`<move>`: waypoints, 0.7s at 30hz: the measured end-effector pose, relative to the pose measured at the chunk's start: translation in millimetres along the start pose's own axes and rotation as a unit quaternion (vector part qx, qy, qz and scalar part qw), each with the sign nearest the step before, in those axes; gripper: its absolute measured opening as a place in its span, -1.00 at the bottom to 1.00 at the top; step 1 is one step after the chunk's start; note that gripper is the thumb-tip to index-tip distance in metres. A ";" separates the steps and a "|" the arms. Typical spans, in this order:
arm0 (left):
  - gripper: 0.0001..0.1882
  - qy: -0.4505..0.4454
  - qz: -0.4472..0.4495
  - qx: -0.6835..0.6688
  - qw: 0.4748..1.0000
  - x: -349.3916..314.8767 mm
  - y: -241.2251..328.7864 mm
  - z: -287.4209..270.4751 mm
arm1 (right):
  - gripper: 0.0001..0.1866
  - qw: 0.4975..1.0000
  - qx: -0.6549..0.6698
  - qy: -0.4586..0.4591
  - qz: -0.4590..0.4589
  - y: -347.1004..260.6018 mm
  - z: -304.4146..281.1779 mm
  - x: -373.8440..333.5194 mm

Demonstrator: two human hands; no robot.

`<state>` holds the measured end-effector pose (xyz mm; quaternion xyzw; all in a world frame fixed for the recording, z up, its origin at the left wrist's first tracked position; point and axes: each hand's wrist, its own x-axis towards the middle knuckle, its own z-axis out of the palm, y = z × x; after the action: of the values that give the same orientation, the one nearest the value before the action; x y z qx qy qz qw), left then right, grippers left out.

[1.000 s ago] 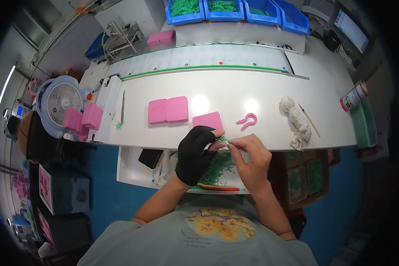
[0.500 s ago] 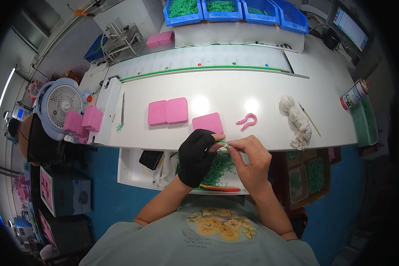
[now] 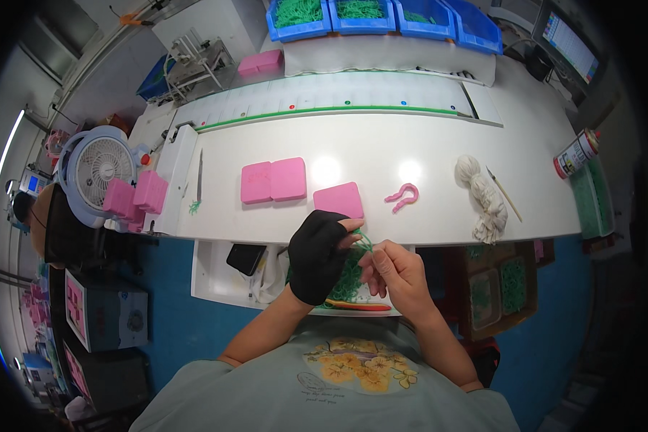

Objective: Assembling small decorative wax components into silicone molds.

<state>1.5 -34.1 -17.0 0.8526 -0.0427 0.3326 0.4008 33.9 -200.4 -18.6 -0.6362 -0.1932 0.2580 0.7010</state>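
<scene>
My left hand (image 3: 318, 255), in a black fingerless glove, is closed with a thin green looped piece (image 3: 363, 241) pinched at its fingertips. Beside it my right hand (image 3: 399, 277) has thumb and forefinger together at the lower right end of that same piece. Both hands are over the front edge of the white table, above an open drawer (image 3: 207, 277). A heap of green stringy pieces (image 3: 349, 281) lies in the drawer, partly hidden by my hands. Just beyond my left hand lies a flat pink block (image 3: 338, 199).
Two joined pink blocks (image 3: 272, 181) lie left, a pink open-ended loop (image 3: 403, 198) right. Farther right are a white yarn bundle (image 3: 480, 198), a thin brush (image 3: 504, 194) and a spray can (image 3: 576, 154). A green-edged conveyor (image 3: 324, 96) crosses behind; blue bins (image 3: 301, 33) stand beyond.
My right hand has moved slightly down and left, its lower fingers now curled. More of the green piece shows between my hands. The coloured dots on the conveyor have shifted left.
</scene>
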 end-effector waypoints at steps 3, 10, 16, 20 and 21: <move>-0.81 0.004 0.019 0.004 1.000 -0.5 0.0 -0.3 | -0.69 0.998 0.052 -0.007 0.016 -0.1 4.7 -1.2; -0.77 -0.037 -0.039 -0.099 0.994 0.1 1.7 -0.5 | -0.66 0.998 -0.009 0.044 -0.033 -1.1 -3.9 7.0; -0.85 -0.114 -0.201 -0.331 0.915 -6.0 -8.5 -1.0 | -0.69 0.999 0.016 0.025 -0.024 5.3 -5.1 7.7; -0.86 -0.110 -0.214 -0.348 0.906 -7.2 -8.6 -0.4 | -0.69 0.999 0.041 0.014 0.005 8.6 -4.1 7.4; -0.86 -0.112 -0.216 -0.350 0.904 -7.4 -8.3 -1.2 | -0.69 0.999 0.039 0.013 0.009 8.6 -3.9 7.6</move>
<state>-2.1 -29.2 -26.3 0.6774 -0.0154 0.1036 0.7281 41.3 -198.4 -28.0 -0.6130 -0.1680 0.2640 0.7254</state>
